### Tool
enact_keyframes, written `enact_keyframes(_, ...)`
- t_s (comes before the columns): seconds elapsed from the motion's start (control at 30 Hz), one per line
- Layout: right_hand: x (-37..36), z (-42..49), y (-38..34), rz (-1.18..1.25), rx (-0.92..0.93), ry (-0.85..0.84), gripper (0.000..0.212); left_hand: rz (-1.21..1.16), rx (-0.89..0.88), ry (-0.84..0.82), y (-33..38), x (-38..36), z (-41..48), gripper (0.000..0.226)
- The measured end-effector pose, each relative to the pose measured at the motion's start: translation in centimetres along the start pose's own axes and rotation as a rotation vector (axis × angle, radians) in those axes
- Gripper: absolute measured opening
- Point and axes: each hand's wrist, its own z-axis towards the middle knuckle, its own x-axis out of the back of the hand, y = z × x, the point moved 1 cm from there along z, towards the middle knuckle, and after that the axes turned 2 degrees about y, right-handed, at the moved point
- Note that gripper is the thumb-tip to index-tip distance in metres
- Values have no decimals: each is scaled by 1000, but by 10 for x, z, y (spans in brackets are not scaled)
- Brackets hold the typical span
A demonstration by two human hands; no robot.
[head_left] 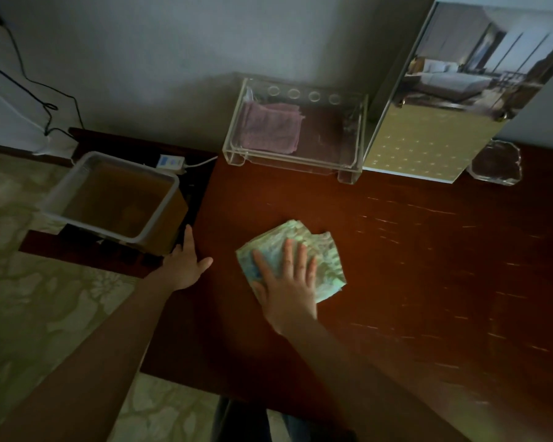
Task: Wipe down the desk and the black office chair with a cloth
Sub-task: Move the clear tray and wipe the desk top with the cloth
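Currently right hand [286, 282], grip apart, is pressing folded cloth [320, 250] near worktop [428, 282] left edge; left hand [186, 264], grip apart, is resting there; bare worktop is lying rightward.

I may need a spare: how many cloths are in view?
2: a green cloth on the desk under the right hand, a pink cloth in the clear tray. Others may be hidden.

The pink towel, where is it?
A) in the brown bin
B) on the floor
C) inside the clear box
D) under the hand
C: the pink towel lies folded inside the clear box at the back of the desk, while the cloth under the right hand is green.
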Motion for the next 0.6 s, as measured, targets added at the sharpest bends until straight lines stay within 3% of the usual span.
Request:
enact_keyframes(0.17,-9,19,-42,-38,140,-2,55,178,-49,2,8,17,8,112)
enact_keyframes(0.33,4,38,-33,-16,126,-16,55,442,-98,31,40,43,8,135)
enact_keyframes(0.47,18,62,0,20,-114,40,53,711,-147,21,69,50,13,145)
enact_keyframes(0.6,38,71,68,42,-468,117,55,780,-155,-1,78,53,20,152)
